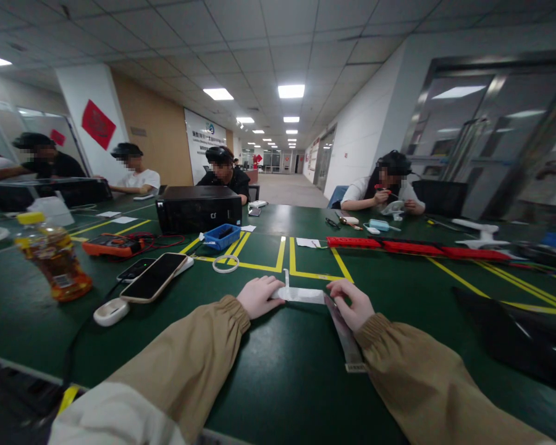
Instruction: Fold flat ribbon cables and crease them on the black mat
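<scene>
Between my hands, just above the green table, stretches a pale, flat ribbon cable (pixel 306 295). My left hand (pixel 260 296) pinches its left end, fingers together and thumb underneath. A narrow white strip (pixel 286 277) sticks up from the cable near those fingertips. At the other end, my right hand (pixel 353 304) grips the cable between thumb and curled fingers. From there a greyish length bends down toward me, ending in a small pale connector (pixel 356 368) beside my right sleeve. My right fingers partly cover the bend.
Left of me are a phone (pixel 160 277), a bottle (pixel 55 259), an orange multimeter (pixel 115 245) and a white ring (pixel 225 264). Beyond stand a blue tray (pixel 221 236) and a black computer case (pixel 199 210). Red strips (pixel 412 248) and a black panel (pixel 519 334) lie right. Several co-workers sit across.
</scene>
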Action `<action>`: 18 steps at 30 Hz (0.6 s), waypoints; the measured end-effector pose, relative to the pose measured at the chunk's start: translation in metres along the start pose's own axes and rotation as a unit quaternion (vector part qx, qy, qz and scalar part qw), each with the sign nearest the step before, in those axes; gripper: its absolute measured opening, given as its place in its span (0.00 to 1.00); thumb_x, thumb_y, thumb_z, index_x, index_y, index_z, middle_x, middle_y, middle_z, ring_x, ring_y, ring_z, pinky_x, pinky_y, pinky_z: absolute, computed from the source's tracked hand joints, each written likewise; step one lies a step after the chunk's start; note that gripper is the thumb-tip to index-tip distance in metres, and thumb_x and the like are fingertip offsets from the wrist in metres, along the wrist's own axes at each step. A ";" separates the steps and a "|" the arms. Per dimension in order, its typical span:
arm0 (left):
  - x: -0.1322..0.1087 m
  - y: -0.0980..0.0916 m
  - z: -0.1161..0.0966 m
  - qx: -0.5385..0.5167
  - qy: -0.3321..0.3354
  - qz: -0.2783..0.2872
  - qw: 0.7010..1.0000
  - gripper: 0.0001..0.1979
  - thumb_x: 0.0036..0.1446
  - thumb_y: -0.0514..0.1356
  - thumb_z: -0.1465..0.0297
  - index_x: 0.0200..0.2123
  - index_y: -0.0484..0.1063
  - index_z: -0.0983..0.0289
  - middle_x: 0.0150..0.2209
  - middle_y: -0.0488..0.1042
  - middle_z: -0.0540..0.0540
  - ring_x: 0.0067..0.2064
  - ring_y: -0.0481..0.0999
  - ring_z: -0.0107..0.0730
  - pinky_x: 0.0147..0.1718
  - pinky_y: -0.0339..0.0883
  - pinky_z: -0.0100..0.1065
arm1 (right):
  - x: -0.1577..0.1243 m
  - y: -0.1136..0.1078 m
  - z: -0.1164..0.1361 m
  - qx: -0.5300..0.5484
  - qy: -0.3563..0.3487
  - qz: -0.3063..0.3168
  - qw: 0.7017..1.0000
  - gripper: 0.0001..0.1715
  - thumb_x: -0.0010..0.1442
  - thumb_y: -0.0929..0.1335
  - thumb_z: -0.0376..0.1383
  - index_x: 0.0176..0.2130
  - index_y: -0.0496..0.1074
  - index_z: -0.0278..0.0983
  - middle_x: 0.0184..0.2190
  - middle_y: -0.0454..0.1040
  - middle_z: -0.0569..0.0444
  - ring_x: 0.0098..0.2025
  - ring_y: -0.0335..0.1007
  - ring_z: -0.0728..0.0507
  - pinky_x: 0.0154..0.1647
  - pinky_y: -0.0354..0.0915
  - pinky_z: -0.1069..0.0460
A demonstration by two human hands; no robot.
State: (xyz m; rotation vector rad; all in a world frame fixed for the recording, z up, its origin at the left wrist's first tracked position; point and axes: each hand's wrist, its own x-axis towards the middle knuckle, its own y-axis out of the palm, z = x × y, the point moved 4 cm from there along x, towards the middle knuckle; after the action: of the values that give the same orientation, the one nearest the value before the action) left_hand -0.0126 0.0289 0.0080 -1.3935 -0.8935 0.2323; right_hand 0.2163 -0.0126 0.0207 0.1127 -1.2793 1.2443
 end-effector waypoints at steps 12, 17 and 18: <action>-0.001 -0.003 -0.004 -0.011 0.010 0.011 1.000 0.16 0.56 0.57 0.62 0.46 0.65 0.61 0.42 0.70 0.52 0.43 0.69 0.34 0.41 0.63 0.33 | -0.002 0.002 0.000 0.022 -0.037 0.072 0.997 0.11 0.53 0.56 0.28 0.22 0.59 0.36 0.35 0.67 0.50 0.36 0.64 0.46 0.36 0.61 0.52; -0.001 -0.002 -0.003 -0.016 0.009 0.015 1.000 0.16 0.56 0.57 0.62 0.46 0.66 0.61 0.41 0.70 0.52 0.43 0.69 0.35 0.41 0.63 0.33 | -0.002 0.001 0.000 0.007 -0.002 0.085 0.996 0.11 0.54 0.55 0.30 0.24 0.61 0.36 0.37 0.66 0.49 0.39 0.62 0.45 0.38 0.62 0.50; -0.001 -0.002 -0.003 -0.018 0.009 0.015 1.000 0.16 0.56 0.57 0.62 0.46 0.66 0.60 0.41 0.70 0.52 0.43 0.69 0.35 0.41 0.63 0.33 | -0.001 0.000 0.002 0.001 0.002 0.089 0.996 0.11 0.54 0.55 0.30 0.24 0.62 0.37 0.37 0.66 0.49 0.40 0.62 0.44 0.39 0.62 0.50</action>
State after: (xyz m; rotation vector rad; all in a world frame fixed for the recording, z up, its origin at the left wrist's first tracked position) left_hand -0.0122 0.0254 0.0094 -1.4418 -0.8665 0.2266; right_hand 0.2153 -0.0144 0.0202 -0.0026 -1.3059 1.3960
